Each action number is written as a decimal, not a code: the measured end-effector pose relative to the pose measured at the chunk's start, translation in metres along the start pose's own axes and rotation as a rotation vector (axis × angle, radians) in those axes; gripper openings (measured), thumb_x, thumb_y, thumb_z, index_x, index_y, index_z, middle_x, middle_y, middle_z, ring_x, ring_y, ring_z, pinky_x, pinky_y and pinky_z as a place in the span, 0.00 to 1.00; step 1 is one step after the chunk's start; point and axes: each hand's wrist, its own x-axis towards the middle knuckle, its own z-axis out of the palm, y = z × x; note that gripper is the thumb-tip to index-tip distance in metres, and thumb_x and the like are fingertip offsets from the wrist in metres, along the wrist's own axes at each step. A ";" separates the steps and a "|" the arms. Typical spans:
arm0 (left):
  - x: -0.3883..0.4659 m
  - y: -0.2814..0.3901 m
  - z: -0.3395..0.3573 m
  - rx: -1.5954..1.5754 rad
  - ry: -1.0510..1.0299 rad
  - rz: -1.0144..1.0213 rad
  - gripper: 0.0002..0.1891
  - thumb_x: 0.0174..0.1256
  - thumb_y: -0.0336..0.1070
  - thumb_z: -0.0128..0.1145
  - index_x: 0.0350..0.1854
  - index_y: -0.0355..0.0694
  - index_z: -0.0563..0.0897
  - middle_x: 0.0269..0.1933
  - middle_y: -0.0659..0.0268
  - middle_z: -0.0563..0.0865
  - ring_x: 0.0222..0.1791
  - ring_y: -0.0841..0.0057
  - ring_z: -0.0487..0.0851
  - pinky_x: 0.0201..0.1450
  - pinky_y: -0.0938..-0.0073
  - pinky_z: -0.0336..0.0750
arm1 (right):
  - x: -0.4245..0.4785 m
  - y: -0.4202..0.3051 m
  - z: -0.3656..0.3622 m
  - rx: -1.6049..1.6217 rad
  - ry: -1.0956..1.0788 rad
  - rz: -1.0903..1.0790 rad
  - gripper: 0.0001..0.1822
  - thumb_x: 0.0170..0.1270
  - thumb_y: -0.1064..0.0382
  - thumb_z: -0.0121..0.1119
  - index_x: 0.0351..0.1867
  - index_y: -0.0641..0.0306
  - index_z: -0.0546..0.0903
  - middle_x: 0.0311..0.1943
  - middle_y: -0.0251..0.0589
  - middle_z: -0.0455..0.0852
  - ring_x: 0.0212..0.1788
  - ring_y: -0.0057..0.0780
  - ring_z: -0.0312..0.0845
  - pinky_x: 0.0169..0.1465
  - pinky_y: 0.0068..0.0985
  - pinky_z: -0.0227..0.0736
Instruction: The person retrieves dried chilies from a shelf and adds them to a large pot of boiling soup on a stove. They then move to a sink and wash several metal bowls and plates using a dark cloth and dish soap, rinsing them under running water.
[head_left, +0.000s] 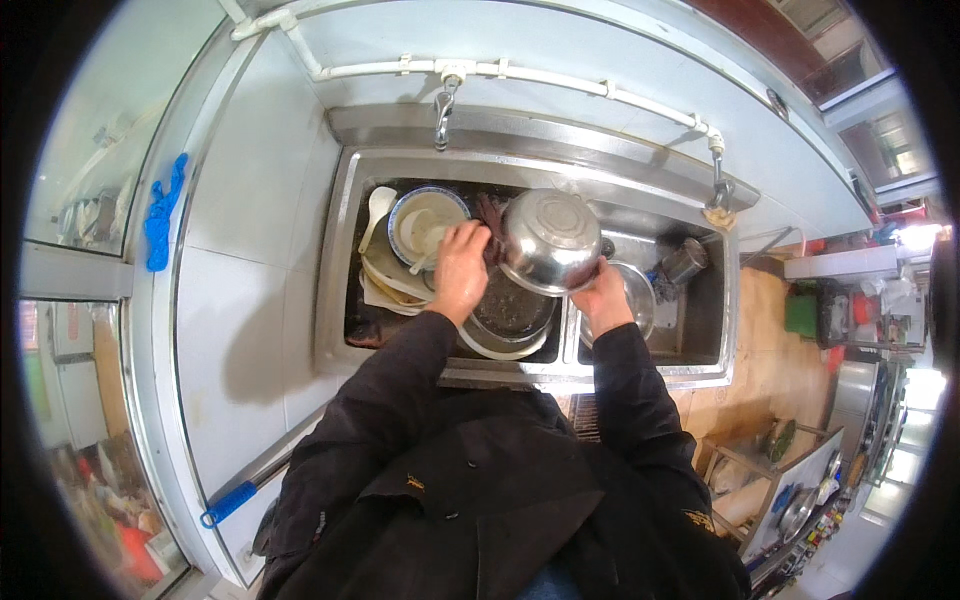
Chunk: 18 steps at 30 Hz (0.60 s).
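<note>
My right hand (606, 298) grips the rim of an upturned stainless steel bowl (553, 238), tilted above the divider of a double sink. At the bowl's left side, my left hand (460, 268) is closed on a dark reddish-brown cloth (492, 219). Below the hands, a pan or basin with dark water (510, 306) sits in the left basin, over a pale round dish. A blue-rimmed bowl (429, 217) with white spoons in it stands left of my left hand, beside a white ladle-like spoon (377, 214) and stacked plates (390, 276). Another metal bowl (639, 300) lies in the right basin.
Two taps (443, 120) (720, 191) hang from a white wall pipe. A metal cup (684, 260) lies in the right basin. A blue glove (164, 214) hangs on the left frame; a blue-handled pole (234, 502) leans below. A rack with pans stands at right.
</note>
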 end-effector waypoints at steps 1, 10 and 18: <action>0.005 -0.009 -0.002 -0.017 0.036 -0.031 0.19 0.53 0.19 0.53 0.50 0.35 0.81 0.54 0.55 0.81 0.55 0.51 0.76 0.58 0.57 0.72 | -0.013 -0.001 0.008 -0.048 -0.011 0.030 0.23 0.81 0.56 0.34 0.61 0.64 0.77 0.61 0.46 0.81 0.59 0.42 0.79 0.64 0.45 0.72; -0.052 -0.042 0.039 -0.175 -0.288 -0.246 0.19 0.59 0.26 0.57 0.54 0.29 0.80 0.53 0.47 0.82 0.53 0.45 0.79 0.56 0.53 0.74 | 0.008 -0.058 -0.076 -0.004 0.039 -0.176 0.19 0.80 0.54 0.41 0.59 0.64 0.77 0.56 0.44 0.83 0.55 0.41 0.79 0.61 0.43 0.74; -0.112 -0.024 0.062 -0.110 -0.609 -0.356 0.22 0.65 0.31 0.59 0.61 0.30 0.77 0.59 0.46 0.79 0.58 0.46 0.77 0.60 0.54 0.73 | 0.070 -0.089 -0.189 -1.163 0.267 -0.764 0.22 0.74 0.50 0.54 0.49 0.72 0.81 0.44 0.51 0.88 0.43 0.46 0.82 0.47 0.35 0.74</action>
